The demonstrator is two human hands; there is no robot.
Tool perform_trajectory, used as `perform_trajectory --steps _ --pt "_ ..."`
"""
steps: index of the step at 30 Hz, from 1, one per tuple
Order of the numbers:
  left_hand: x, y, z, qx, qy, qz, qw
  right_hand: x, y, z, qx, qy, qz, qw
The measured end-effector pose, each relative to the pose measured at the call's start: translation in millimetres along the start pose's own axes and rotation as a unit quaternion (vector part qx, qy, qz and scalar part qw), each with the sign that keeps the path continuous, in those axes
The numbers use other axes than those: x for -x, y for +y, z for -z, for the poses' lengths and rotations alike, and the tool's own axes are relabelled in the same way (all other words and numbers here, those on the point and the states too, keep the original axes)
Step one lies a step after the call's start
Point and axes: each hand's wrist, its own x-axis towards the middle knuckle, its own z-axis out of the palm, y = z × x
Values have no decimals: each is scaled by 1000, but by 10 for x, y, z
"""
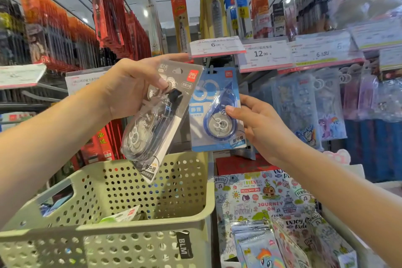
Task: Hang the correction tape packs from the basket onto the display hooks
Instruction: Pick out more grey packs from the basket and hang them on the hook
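Observation:
My left hand (pixel 132 85) grips a grey correction tape pack (pixel 156 119) near its top, tilted above the basket. To its right, my right hand (pixel 258 124) pinches the right edge of a blue correction tape pack (pixel 215 111). The blue pack's top hang hole sits at a display hook (pixel 210 67) just under a price label; whether it rests on the hook I cannot tell. Below is the perforated beige basket (pixel 152 224), with a green-and-white pack (pixel 121 215) lying inside.
Price labels (pixel 215 47) stick out above the hook. Red packs (pixel 108 6) hang at the left, pen packs (pixel 217 2) overhead, cartoon pouches (pixel 304 104) at the right. A shelf of patterned stationery (pixel 261 206) lies at the lower right.

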Motion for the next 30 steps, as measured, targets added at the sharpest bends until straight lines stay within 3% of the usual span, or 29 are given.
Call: perform_trajectory --steps 4,16,30 --pt "7 -36 -4 80 -19 29 996 -43 81 27 9 14 -14 1000" --pt "-30 -71 -9 125 -35 28 991 -305 298 18 65 52 -16 996" --pt "-69 -168 -240 176 26 15 984 -334 329 -69 238 109 -10 965"
